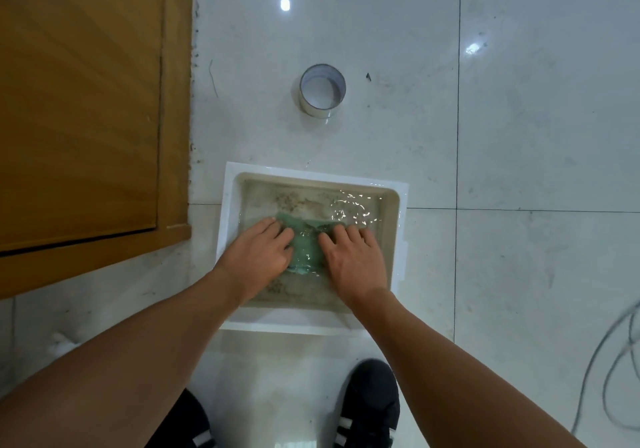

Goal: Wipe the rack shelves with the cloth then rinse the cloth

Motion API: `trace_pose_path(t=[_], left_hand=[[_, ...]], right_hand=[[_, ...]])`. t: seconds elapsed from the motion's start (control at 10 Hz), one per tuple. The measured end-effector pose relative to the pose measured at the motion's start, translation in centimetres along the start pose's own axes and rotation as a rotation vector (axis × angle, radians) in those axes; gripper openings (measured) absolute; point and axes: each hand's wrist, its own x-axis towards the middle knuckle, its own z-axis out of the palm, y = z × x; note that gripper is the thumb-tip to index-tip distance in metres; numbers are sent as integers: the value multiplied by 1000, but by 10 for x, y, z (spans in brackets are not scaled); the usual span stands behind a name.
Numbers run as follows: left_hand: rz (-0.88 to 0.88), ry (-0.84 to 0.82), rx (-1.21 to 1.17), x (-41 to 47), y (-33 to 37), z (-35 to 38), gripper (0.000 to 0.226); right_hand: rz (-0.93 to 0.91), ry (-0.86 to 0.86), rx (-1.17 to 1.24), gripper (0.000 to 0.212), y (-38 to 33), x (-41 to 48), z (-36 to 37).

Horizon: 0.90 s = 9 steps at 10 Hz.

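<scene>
A green cloth (306,245) lies under murky water in a white rectangular basin (228,212) on the tiled floor. My left hand (258,251) presses on the cloth's left part, fingers pointing away from me. My right hand (353,255) presses on its right part in the same way. Both hands lie flat and partly in the water. The middle strip of cloth shows between them. The rack is out of view.
A wooden cabinet door (83,108) fills the left side. A short white cylinder (322,90) stands on the floor beyond the basin. A grey cable (613,361) loops at the right edge. My black shoes (372,402) stand just behind the basin.
</scene>
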Motion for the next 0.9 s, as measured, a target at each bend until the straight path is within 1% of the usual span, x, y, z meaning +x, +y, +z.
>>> trace_pose_path(t=[0.1, 0.3, 0.4, 0.5, 0.6, 0.7, 0.8, 0.9], left_hand=[[-19, -54, 16, 2, 3, -6, 28], [-60, -156, 119, 4, 14, -24, 35], [-87, -216, 54, -2, 15, -32, 41], [-99, -222, -8, -11, 12, -42, 42], [-177, -223, -122, -24, 13, -60, 38], [-289, -178, -282, -34, 19, -75, 35], [-481, -163, -509, -46, 32, -102, 45], [-570, -197, -604, -57, 42, -131, 49]], right_hand=[[-30, -34, -32, 27, 0, 1, -3], [-46, -103, -62, 25, 0, 2, -10], [-18, -120, -36, 20, 0, -5, -15], [-28, -123, -2, 20, 0, -14, -26], [-40, -223, 48, 41, -1, -25, -50], [-10, -290, 87, 46, -5, -32, -72], [41, -380, 151, 49, -9, -39, -100], [23, -423, 164, 52, -10, -48, -130]])
